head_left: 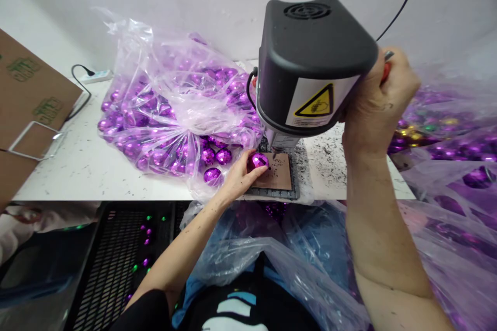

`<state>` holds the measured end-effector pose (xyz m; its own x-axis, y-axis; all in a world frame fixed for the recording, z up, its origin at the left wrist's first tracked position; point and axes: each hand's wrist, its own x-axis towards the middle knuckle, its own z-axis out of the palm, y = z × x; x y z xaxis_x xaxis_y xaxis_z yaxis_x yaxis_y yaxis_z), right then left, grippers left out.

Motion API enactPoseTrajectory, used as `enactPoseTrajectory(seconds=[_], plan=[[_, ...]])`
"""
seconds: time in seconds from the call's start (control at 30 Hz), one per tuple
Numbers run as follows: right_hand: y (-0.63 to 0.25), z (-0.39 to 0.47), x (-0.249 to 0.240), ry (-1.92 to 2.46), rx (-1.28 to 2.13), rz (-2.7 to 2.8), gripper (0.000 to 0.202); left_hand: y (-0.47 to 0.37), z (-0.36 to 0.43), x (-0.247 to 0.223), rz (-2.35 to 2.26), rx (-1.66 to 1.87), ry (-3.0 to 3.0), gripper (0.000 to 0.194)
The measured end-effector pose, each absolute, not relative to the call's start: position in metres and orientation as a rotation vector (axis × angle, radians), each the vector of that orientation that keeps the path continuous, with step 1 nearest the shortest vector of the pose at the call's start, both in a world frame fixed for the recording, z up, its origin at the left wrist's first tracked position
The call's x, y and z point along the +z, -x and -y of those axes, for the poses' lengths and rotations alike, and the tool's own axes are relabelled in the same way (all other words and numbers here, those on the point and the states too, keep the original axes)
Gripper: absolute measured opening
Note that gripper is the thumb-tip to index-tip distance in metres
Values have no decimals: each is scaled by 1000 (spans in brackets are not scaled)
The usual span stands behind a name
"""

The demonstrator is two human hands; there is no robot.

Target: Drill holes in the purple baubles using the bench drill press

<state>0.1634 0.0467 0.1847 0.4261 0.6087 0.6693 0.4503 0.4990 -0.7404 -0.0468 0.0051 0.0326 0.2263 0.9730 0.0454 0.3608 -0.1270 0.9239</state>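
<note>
Between the thumb and fingers of my left hand (240,176) is a shiny purple faceted ball (259,161). The hand rests over the brown board (281,178) on the base of a black bench drill press (310,57). My right hand (382,95) is closed round the feed lever (389,55) at the machine's right side, with a bit of red showing between the fingers. The drill's head hides part of the bit area, so I cannot tell whether the bit touches the ball. Left of my left hand, loose purple balls (212,175) spill from an open clear plastic bag (182,98).
Dark shavings (322,160) litter the white table (77,170). A cardboard box (31,98) and a power strip (96,76) are at the left. More bagged purple balls (479,177) lie at the right. A black crate (116,264) with small balls stands below the table.
</note>
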Motion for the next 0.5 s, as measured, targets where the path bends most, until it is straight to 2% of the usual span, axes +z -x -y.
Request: enactPoseTrajectory(seconds=[0.13,0.5], plan=[[-165,-49,182,1118,131,1187,58,37,-1,25,-1363,863,-1881,51],[-161,-45,187,1101,155,1183,62,11,2,2,-1365,1078,-2206,51]])
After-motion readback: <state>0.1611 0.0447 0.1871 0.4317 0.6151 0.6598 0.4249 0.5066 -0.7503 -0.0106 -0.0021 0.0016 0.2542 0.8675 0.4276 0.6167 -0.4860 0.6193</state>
